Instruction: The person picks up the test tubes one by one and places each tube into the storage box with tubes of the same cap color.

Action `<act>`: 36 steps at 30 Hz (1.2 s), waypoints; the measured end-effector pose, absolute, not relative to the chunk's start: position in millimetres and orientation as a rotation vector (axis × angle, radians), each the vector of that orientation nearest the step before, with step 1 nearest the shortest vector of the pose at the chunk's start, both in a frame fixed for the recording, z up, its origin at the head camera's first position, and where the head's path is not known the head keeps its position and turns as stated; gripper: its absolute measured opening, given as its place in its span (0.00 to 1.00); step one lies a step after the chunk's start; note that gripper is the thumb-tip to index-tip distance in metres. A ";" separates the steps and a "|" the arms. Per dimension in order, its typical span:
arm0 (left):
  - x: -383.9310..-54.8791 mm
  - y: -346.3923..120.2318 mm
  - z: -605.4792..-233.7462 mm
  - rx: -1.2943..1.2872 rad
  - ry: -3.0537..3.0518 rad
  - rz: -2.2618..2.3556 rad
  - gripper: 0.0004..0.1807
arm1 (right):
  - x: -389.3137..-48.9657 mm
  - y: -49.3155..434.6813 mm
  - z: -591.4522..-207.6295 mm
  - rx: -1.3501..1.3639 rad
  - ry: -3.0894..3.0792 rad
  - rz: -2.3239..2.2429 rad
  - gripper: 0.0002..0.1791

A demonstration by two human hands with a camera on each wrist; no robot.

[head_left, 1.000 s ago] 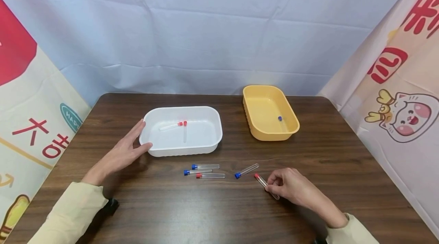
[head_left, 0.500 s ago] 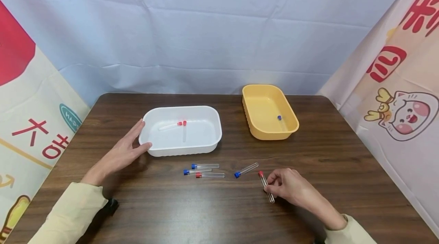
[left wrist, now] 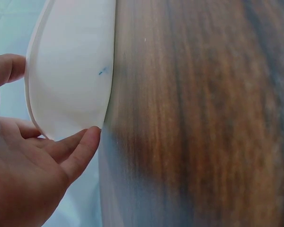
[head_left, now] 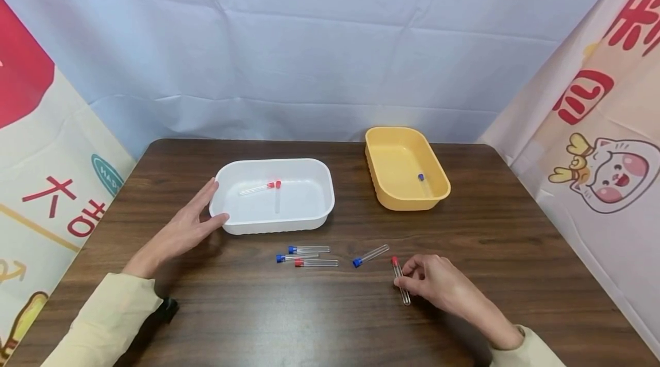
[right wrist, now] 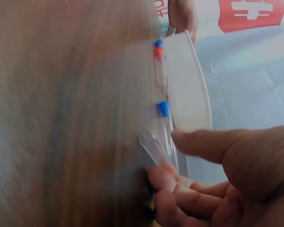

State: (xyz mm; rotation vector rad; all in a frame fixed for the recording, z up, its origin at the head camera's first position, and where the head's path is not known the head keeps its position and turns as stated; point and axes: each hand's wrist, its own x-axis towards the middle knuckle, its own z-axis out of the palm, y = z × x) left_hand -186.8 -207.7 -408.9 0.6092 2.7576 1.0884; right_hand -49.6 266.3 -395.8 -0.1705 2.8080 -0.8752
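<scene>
My right hand (head_left: 444, 282) pinches a red-capped test tube (head_left: 404, 292) low over the table, its cap pointing away from me. In the right wrist view, this tube (right wrist: 155, 150) shows near the fingertips. A blue-capped test tube (head_left: 372, 255) lies just left of it. My left hand (head_left: 185, 231) rests on the left end of a white basin (head_left: 281, 226), thumb at the near corner and fingers spread along the side. The left wrist view shows the basin's outer wall (left wrist: 71, 71) against those fingertips. Two red-capped test tubes (head_left: 256, 189) lie inside the basin.
Two blue-capped test tubes (head_left: 309, 249) and one red-capped test tube (head_left: 319, 263) lie together in front of the white basin. A yellow basin (head_left: 405, 205) at the back right holds a blue-capped tube (head_left: 422, 179). A pale curtain (head_left: 319, 58) hangs behind the table.
The red-capped tube at my right hand has swung from slanted to nearly pointing straight away from me, then shifted slightly. My left hand and both basins have stayed in place.
</scene>
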 end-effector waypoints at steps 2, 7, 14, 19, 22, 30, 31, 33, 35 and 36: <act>-186.6 -207.4 -408.4 0.602 2.753 1.088 0.46 | -51.2 270.2 -394.6 -0.243 2.819 -0.879 0.19; -186.0 -206.9 -408.1 0.599 2.753 1.085 0.46 | -55.1 280.1 -395.4 -0.432 2.809 -0.874 0.34; -186.8 -206.4 -408.8 0.615 2.759 1.091 0.45 | -55.3 283.4 -398.8 -0.549 2.781 -0.776 0.48; -187.0 -206.9 -409.3 0.618 2.759 1.094 0.46 | -55.5 283.5 -400.7 -0.598 2.793 -0.693 0.53; -187.4 -207.1 -409.9 0.618 2.759 1.095 0.46 | -55.3 283.3 -401.8 -0.612 2.812 -0.653 0.54; -188.0 -207.9 -411.2 0.618 2.759 1.099 0.46 | -54.1 281.4 -402.2 -0.593 2.832 -0.617 0.55; -188.0 -208.0 -411.3 0.616 2.758 1.100 0.46 | -54.1 281.0 -402.0 -0.590 2.833 -0.615 0.55; -188.0 -208.2 -411.3 0.616 2.757 1.102 0.46 | -54.2 280.4 -401.7 -0.586 2.834 -0.606 0.55; -188.1 -208.3 -411.4 0.615 2.756 1.102 0.46 | -54.2 279.8 -401.5 -0.582 2.831 -0.602 0.55; -188.1 -208.3 -411.4 0.615 2.755 1.102 0.46 | -54.3 279.5 -401.4 -0.582 2.829 -0.599 0.54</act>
